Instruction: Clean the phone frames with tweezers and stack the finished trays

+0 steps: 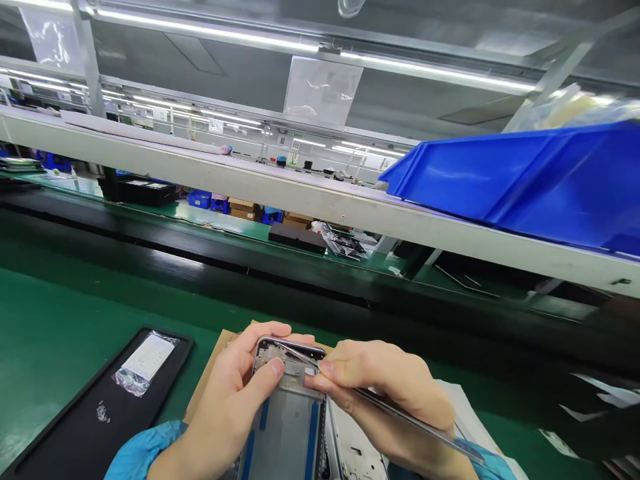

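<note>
My left hand (225,393) is closed around the upper left edge of a phone frame (287,433), its thumb lying on the inner face. The frame is a metal mid-plate with blue strips along its sides and small cutouts at the top. My right hand (390,383) pinches a pair of long metal tweezers (417,423). Their tips point to the upper left and reach the frame's top edge; whether anything is between them is too small to tell. Beneath my right hand lies another phone frame (353,440), partly hidden.
On the left, a black tray (65,427) holds a bagged white item (147,357) and tiny loose parts. Cardboard (207,373) lies under my hands. A dark conveyor belt (200,257) runs behind. Above it, a shelf (320,203) carries a blue bin (525,180). Dark items lie at right.
</note>
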Tool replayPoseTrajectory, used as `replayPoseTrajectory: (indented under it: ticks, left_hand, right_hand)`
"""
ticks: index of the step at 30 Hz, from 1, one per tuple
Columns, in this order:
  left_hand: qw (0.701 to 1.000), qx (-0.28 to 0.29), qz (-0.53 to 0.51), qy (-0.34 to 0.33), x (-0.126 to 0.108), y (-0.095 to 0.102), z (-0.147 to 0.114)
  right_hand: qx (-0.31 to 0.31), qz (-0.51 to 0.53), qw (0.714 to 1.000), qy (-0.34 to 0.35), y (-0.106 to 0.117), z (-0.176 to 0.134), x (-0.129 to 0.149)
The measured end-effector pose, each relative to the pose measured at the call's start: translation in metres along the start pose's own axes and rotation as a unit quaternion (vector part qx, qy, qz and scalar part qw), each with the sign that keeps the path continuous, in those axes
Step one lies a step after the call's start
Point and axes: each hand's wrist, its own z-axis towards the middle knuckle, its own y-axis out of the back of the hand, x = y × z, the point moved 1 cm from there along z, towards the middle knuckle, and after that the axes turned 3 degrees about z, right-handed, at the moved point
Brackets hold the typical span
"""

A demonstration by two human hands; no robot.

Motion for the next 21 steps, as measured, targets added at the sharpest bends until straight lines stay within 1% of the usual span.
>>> replayPoseTrajectory:
  ticks: [5, 8, 12, 15, 17, 21]
  left_hand:
    - [1.000, -0.020, -0.019, 0.004, -0.005, -0.003, -0.003]
    - [0.999, -0.021, -0.026, 0.005, -0.005, -0.005, -0.004]
    - [0.999, -0.022, -0.027, -0.002, -0.005, -0.004, -0.003]
    - [1.000, -0.007, -0.009, -0.009, -0.005, -0.002, -0.002]
    - [1.000, 0.001, -0.007, -0.005, -0.005, -0.001, -0.001]
    - [1.000, -0.002, -0.015, 0.012, -0.003, 0.000, 0.001]
  right_hand:
    - [0.010, 0.019, 1.000, 0.004, 0.002, 0.002, 0.004]
    - [0.018, 0.027, 0.999, 0.013, 0.002, 0.005, 0.006]
    - [0.015, 0.005, 1.000, 0.011, 0.001, 0.006, 0.005]
    - [0.021, -0.005, 1.000, 0.014, 0.002, 0.005, 0.006]
    - [0.033, -0.021, 0.999, 0.017, 0.003, 0.005, 0.009]
    - [0.047, -0.068, 0.996, 0.035, 0.003, 0.007, 0.014]
